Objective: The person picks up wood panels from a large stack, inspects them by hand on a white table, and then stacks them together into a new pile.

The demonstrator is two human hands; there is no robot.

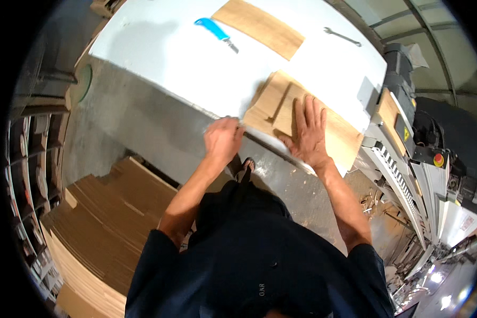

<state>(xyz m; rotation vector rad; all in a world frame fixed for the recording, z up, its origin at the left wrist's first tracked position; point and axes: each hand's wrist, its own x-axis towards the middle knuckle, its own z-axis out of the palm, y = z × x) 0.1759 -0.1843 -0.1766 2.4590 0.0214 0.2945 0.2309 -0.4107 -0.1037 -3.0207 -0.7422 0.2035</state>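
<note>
A stack of light wooden boards [338, 139] lies at the near edge of a white table [159, 53]. My right hand [308, 132] rests flat on the top board, fingers spread. My left hand [222, 139] is curled at the table's near edge, just left of the boards, closed on the edge or on something small that I cannot make out. A narrower strip of wood [281, 100] lies on the stack beside my right hand.
Another wooden board [259, 27], a blue-handled tool [215, 32] and a metal wrench [342, 36] lie farther back on the table. A tall pile of cut boards [100, 222] stands at my left. A grey machine [434, 159] with a red button is at the right.
</note>
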